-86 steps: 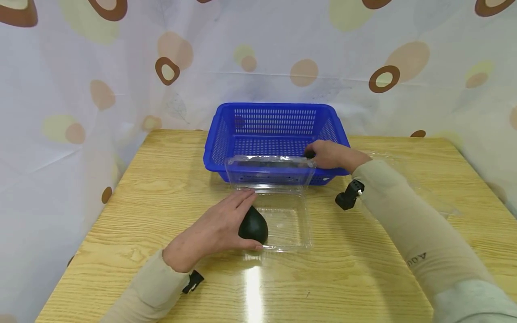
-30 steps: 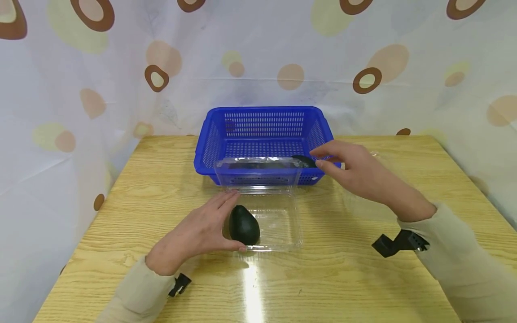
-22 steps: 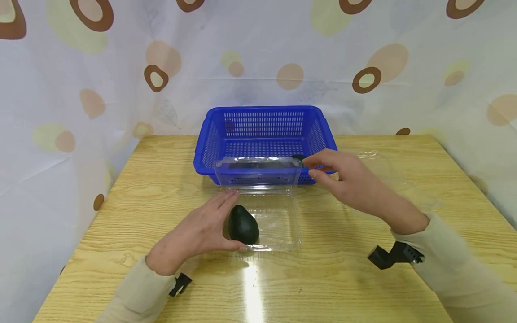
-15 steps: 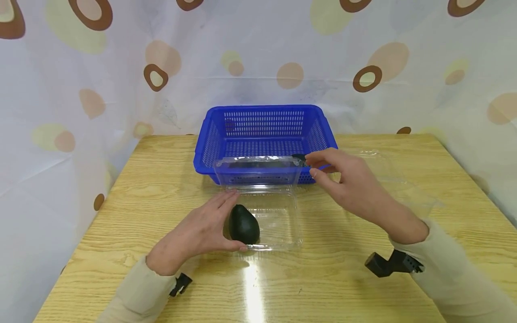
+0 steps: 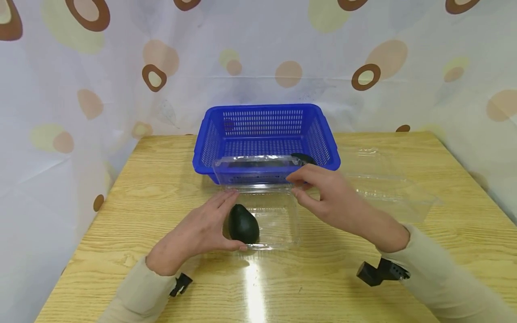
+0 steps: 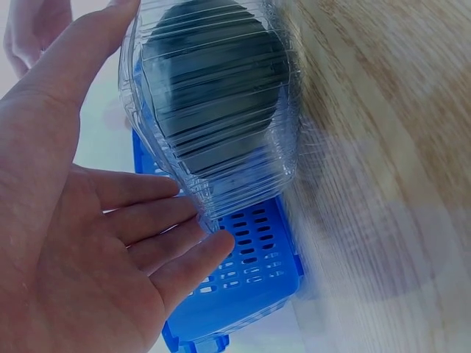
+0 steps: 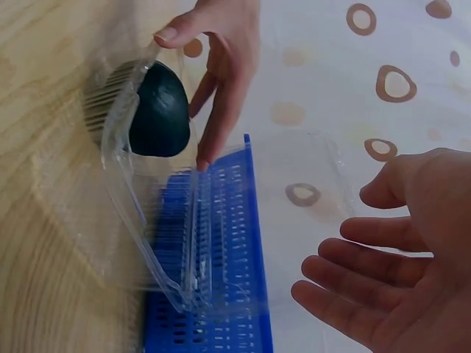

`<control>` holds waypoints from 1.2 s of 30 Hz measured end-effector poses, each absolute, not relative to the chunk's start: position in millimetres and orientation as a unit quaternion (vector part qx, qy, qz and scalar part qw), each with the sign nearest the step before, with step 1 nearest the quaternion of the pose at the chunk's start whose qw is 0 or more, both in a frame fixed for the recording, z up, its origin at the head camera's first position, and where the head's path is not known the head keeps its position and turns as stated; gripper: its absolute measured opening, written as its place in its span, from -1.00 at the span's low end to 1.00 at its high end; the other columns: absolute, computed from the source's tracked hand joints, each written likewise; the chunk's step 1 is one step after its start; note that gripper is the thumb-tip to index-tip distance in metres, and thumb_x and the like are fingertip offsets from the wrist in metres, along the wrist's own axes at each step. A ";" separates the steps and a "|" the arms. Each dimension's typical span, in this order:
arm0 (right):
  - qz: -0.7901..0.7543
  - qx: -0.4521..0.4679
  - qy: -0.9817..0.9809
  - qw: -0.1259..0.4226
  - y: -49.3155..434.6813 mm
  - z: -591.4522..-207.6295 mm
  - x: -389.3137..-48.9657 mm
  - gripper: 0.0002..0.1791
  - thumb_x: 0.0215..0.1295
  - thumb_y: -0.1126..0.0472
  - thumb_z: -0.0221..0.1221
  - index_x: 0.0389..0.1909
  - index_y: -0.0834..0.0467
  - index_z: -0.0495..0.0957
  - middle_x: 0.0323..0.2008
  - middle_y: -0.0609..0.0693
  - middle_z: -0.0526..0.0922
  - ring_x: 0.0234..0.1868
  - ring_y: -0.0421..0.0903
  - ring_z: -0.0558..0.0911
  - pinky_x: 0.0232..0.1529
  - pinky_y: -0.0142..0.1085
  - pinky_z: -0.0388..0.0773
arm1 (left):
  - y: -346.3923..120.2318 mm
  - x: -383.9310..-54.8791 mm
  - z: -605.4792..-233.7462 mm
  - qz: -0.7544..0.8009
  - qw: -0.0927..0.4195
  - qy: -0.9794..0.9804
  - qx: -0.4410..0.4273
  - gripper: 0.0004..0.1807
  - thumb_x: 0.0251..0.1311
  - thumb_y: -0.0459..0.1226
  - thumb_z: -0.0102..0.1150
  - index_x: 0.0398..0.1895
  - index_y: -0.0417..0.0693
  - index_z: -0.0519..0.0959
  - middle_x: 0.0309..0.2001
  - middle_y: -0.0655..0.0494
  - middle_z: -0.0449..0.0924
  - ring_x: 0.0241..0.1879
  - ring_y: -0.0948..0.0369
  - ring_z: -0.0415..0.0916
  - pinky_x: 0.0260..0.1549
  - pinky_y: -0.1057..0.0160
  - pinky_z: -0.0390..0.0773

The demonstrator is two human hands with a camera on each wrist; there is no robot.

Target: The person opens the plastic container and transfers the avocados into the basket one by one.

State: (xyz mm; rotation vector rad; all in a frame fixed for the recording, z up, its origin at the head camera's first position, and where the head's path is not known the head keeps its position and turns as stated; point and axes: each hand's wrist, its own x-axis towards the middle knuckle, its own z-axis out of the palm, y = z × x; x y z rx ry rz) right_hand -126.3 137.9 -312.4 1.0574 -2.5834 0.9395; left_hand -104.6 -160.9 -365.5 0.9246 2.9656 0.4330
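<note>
A clear plastic clamshell box (image 5: 278, 220) stands with its lid (image 5: 258, 172) raised at the back. One dark green avocado (image 5: 243, 224) lies in its left half. My left hand (image 5: 198, 229) holds the box's left end, thumb at the front edge and fingers at the back edge; the left wrist view shows the avocado (image 6: 213, 81) through the ribbed wall. At the box's right back corner is my right hand (image 5: 327, 197), holding nothing; its fingers (image 7: 368, 279) are spread and loosely bent in the right wrist view. Whether they touch the lid I cannot tell.
A blue slotted basket (image 5: 262, 107) stands behind the box. Another dark avocado (image 5: 304, 158) shows inside it near the front right, partly hidden by the lid. More clear plastic containers (image 5: 387, 188) lie on the wooden table (image 5: 161, 188) at the right. A patterned cloth hangs behind.
My right hand has left the basket, coming down and left to the box's right back corner; the avocado it was on stays in the basket. The left hand stays on the box.
</note>
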 end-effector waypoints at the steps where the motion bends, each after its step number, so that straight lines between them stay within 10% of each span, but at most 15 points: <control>1: 0.314 0.358 -0.874 0.095 136.3 -313.8 -125.8 -0.79 0.36 0.33 0.18 -0.03 0.17 0.63 -0.11 -0.05 0.70 -0.17 -0.17 0.69 -0.14 -0.27 0.69 | -160.8 -104.6 -365.7 0.138 0.003 0.946 0.293 0.30 -0.20 0.34 0.43 0.50 -0.28 0.16 0.49 -0.18 0.19 0.48 -0.05 0.18 0.42 0.00 0.29; 36: 0.298 0.375 -0.876 -0.064 64.6 -371.1 -119.6 -0.46 0.29 0.07 0.29 0.23 0.19 0.47 0.01 0.05 0.59 0.01 -0.01 0.63 0.00 -0.16 0.64 | -157.9 -104.8 -366.7 0.116 0.002 0.951 0.285 0.29 -0.18 0.35 0.42 0.51 -0.25 0.15 0.49 -0.16 0.20 0.48 -0.03 0.19 0.35 0.00 0.40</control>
